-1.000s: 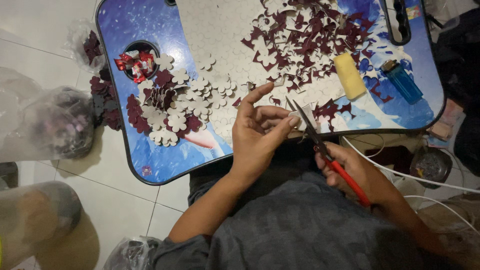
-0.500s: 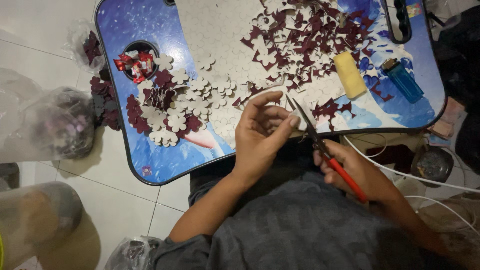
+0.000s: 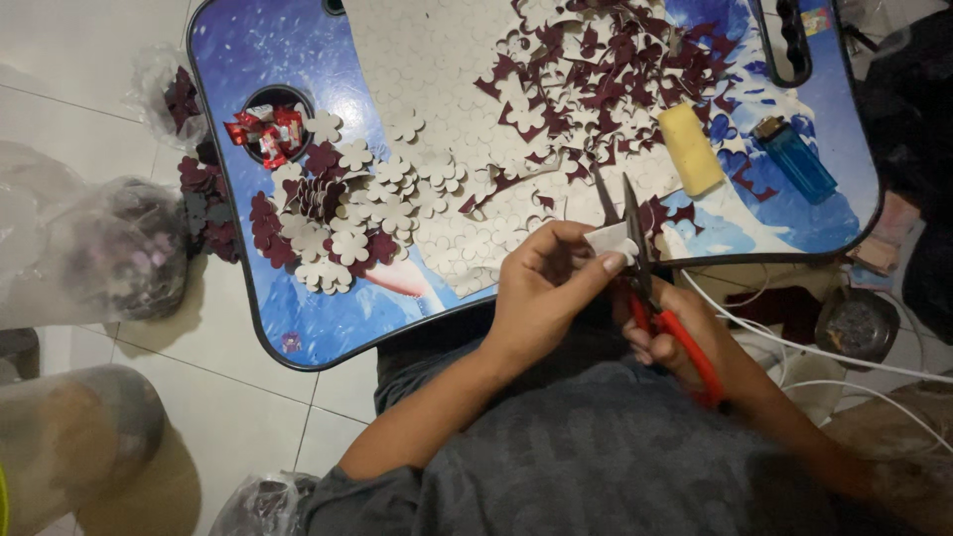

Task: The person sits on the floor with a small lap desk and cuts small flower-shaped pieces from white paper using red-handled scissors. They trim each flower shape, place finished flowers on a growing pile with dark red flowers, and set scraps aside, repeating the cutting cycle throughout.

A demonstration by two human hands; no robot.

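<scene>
My left hand (image 3: 548,288) pinches a small white foam piece (image 3: 610,240) at the near edge of a blue lap table (image 3: 248,119). My right hand (image 3: 675,333) grips red-handled scissors (image 3: 635,248), whose dark blades are spread around that piece. On the table lies a white sheet of punched flower shapes (image 3: 437,79), with a heap of white and maroon foam flowers (image 3: 338,213) to its left and maroon scraps (image 3: 596,69) across the far side.
A yellow sponge block (image 3: 691,147) and a blue lighter (image 3: 794,159) lie at the table's right. A cup hole holds red-wrapped candies (image 3: 266,127). Clear plastic bags (image 3: 109,248) sit on the white tile floor to the left. White cables (image 3: 814,347) run at right.
My left hand has curled its fingers tighter onto the white piece. The scissors have swung more upright and moved in against the piece.
</scene>
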